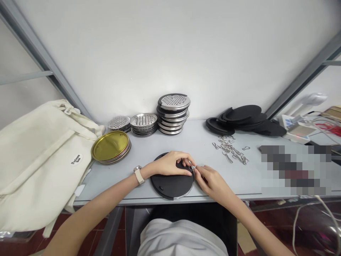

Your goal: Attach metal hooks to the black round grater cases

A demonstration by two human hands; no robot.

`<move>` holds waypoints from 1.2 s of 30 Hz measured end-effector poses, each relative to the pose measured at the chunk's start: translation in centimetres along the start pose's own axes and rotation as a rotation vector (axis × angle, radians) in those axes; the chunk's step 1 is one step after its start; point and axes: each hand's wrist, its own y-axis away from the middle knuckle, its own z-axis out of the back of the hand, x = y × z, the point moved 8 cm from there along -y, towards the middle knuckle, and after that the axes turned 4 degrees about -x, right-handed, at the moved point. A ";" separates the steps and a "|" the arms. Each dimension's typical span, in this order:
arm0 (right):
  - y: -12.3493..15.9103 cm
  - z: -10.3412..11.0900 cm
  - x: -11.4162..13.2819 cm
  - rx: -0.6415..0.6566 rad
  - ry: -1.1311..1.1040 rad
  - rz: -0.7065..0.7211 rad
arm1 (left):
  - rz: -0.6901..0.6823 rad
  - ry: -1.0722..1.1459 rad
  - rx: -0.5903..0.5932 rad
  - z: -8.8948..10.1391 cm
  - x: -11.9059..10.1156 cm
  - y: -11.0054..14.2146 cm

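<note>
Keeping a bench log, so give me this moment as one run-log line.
left hand: on black disc | right hand: pinching small metal clip | nearby: loose metal clips

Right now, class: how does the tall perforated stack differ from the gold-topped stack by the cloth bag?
The perforated stack is taller than the gold-topped stack. The perforated stack's top is silver and pierced; the gold-topped stack's is plain and solid. The perforated stack stands nearer the wall, the gold-topped stack nearer the cloth bag. Both are round, piled on the table.
</note>
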 end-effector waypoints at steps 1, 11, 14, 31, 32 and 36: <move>0.0 0.0 0.0 -0.001 -0.006 -0.003 | 0.000 -0.004 -0.003 0.0 0.0 0.0; 0.0 -0.4 -0.4 0.026 -0.025 -0.013 | 0.009 -0.007 0.013 -0.1 0.2 0.1; 0.1 -0.5 -0.4 0.036 -0.019 -0.018 | 0.016 -0.017 0.011 0.0 0.2 0.1; 0.0 -0.6 -0.5 0.037 0.017 -0.013 | -0.033 -0.036 -0.002 0.1 -0.1 0.0; 0.0 -0.6 -0.5 0.038 0.020 -0.013 | -0.036 -0.035 -0.001 0.1 -0.1 0.0; 0.1 -0.6 -0.5 0.040 0.029 -0.015 | -0.043 -0.012 -0.006 0.1 -0.1 0.0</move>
